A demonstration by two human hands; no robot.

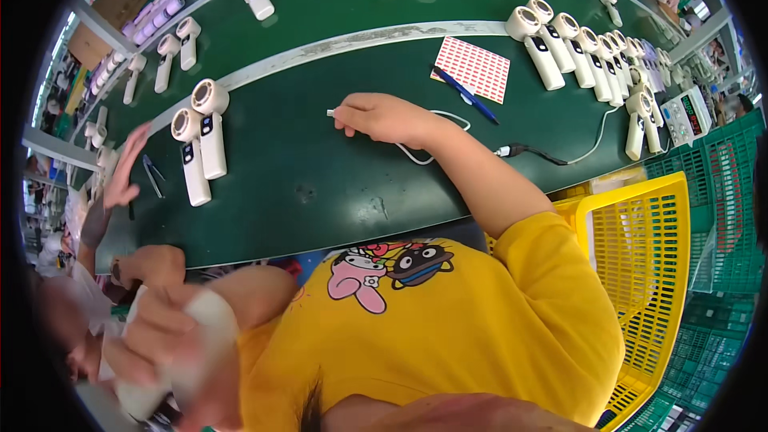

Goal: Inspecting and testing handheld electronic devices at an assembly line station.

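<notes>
My right hand [372, 118] is closed over the green bench, pinching the plug end of a white charging cable [412, 158]. Its small plug tip [330, 113] sticks out to the left of the fingers. From there the cable loops behind my wrist. At the lower left, my left hand [164, 336] is closed round a cream-white handheld fan [214, 322]; motion blurs both, and the fan's details are unclear. Two cream handheld fans [212, 144] lie side by side on the bench, between the hands and toward the left.
A co-worker's hand [128, 166] reaches over the left bench end near tweezers [152, 176]. A blue pen [468, 96] lies on a red-and-white label sheet [496, 72]. Rows of fans [584, 60] stand right, beside a small meter [686, 116]. A yellow basket [676, 256] is at my right.
</notes>
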